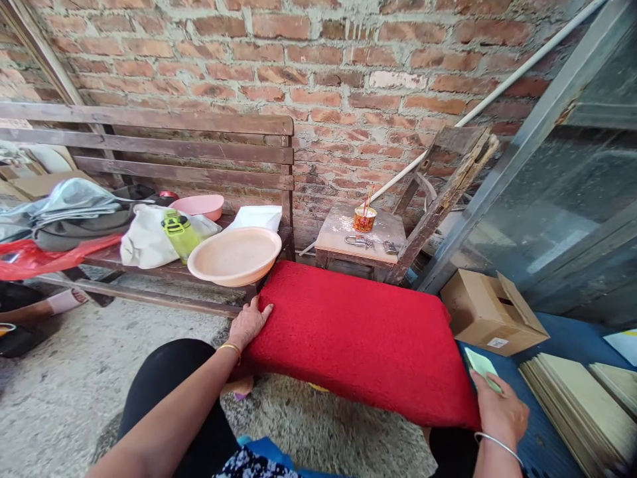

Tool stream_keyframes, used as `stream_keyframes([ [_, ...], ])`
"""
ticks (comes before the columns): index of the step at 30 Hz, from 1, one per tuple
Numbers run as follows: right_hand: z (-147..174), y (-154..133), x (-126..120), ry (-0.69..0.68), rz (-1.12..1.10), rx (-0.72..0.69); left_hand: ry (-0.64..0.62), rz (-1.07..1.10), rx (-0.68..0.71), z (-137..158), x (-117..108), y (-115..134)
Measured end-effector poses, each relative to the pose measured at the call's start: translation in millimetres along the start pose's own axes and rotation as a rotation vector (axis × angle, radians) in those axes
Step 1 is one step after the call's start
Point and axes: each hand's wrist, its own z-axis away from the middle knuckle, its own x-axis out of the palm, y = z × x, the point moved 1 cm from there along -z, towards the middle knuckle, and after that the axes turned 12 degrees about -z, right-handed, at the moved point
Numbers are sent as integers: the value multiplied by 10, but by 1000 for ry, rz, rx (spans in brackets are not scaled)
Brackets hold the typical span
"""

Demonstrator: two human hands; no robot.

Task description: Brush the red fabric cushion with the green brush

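A red cloth point(348, 325) covers the top of a low table or bench before me and hangs over its near side. My left hand point(249, 322) rests on the cloth's left edge with the thumb apart from the fingers, holding nothing. Beyond the cloth's right end, my right hand point(500, 401) grips a pale green flat piece point(480, 362) between thumb and fingers. What kind of piece it is does not show. Close to my left hand, a peach-coloured basin point(233, 255) stands on the wooden bench point(199, 143).
A green bottle point(180, 234), white bag point(146, 236) and pink bowl point(202, 206) share the bench. Behind the cloth, a small wooden stand point(328, 229) holds a cup with sticks point(365, 218) and padlocks point(359, 241). At right are a cardboard box point(485, 312) and stacked boards point(572, 405). Another person's foot point(67, 301) shows left.
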Motion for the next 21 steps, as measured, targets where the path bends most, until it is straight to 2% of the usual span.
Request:
stream_keyframes([
  [2, 125, -118, 14, 1, 7, -51, -3, 2, 0, -1, -2, 1],
  [4, 368, -286, 150, -61, -35, -189, -9, 7, 6, -2, -4, 1],
  [8, 1026, -647, 668, -449, -116, -499, -17, 14, 6, -9, 4, -10],
  [10, 1247, -775, 885, -617, -116, -564, -15, 13, 3, -18, 14, -18],
  [12, 1292, -835, 970, -680, -101, -577, -6, 8, 4, -29, 25, -23],
  [15, 1046, -752, 784, -669, -63, -538, 7, -2, 10, -34, 33, -20],
  [17, 748, -582, 472, -600, -8, -466, 7, -7, 10, -25, 30, -10],
  [21, 185, -205, -274, -333, 227, -292, 2, -6, 4, 3, 8, 17],
])
